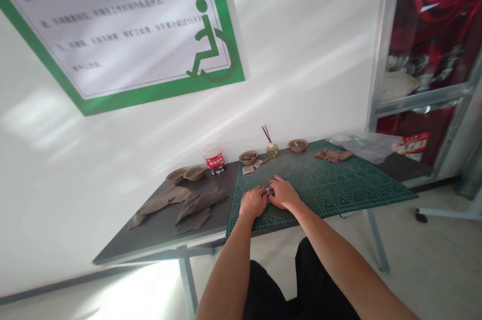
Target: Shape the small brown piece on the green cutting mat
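Observation:
My left hand (253,202) and my right hand (284,193) rest close together on the green cutting mat (331,194), their fingers meeting. Between them is a small dark-and-silver object (269,191), mostly hidden by my fingers, so I cannot tell its kind. Both hands seem to pinch it. Beyond my hands, a small square paper packet (247,169) lies at the mat's far corner. A pinkish-brown cloth (333,155) lies on the far side of the mat.
Rough grey-brown pieces of wood (199,204) lie on the dark table (158,240) left of the mat. Several shallow brown bowls (194,173) and a white-labelled jar (214,159) line the wall. A small jar holds thin sticks (272,149). A clear plastic bag (363,147) lies at the far right.

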Available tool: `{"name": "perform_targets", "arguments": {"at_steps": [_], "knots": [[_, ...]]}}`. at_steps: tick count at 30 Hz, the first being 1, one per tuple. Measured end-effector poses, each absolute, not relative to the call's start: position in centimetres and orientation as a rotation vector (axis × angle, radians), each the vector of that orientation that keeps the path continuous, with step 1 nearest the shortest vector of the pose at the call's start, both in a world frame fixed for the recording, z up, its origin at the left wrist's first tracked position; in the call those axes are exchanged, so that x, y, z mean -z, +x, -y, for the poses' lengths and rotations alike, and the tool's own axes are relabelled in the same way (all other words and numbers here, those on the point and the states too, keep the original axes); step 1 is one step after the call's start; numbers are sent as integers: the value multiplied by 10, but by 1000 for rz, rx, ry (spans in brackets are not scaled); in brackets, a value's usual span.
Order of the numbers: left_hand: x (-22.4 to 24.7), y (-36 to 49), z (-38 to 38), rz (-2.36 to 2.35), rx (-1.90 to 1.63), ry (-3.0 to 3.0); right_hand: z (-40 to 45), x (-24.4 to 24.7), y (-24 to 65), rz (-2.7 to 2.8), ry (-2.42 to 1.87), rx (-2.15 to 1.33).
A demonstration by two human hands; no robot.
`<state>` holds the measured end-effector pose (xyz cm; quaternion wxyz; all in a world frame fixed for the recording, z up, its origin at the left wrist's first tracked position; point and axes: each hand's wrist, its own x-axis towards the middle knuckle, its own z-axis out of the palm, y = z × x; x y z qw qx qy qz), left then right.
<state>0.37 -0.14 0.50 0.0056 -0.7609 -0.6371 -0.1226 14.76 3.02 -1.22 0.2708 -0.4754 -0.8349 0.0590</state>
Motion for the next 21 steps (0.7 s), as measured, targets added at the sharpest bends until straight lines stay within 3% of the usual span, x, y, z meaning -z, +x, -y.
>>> {"name": "perform_targets", "arguments": {"at_steps": [21], "knots": [[-7,5,3,2020,392,-2389,-36,18,149,2264,-1260,-130]]}}
